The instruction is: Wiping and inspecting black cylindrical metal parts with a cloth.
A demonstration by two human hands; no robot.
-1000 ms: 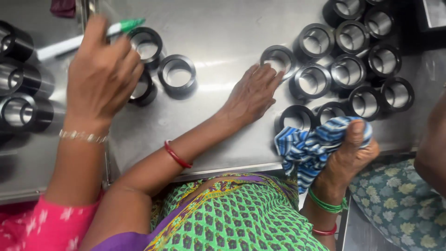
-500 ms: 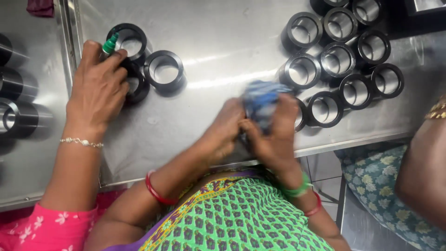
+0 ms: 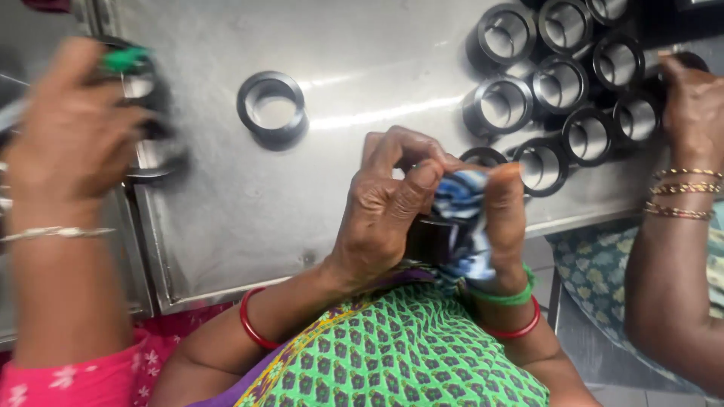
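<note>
My left hand [image 3: 388,207] grips a black ring [image 3: 428,237], right hand [image 3: 501,218] fingers pinch the cloth [image 3: 461,226] on it, wiping; next, I reckon, turn the ring

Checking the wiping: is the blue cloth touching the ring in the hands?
Touching. Head view: blue cloth presses against dark ring, held between left hand and right hand.

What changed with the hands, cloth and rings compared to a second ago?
The left hand left the table and picked up a black ring; the right hand brought the blue cloth onto it, and both now hold it above the table edge. The lone ring and the cluster of rings stayed put.
</note>
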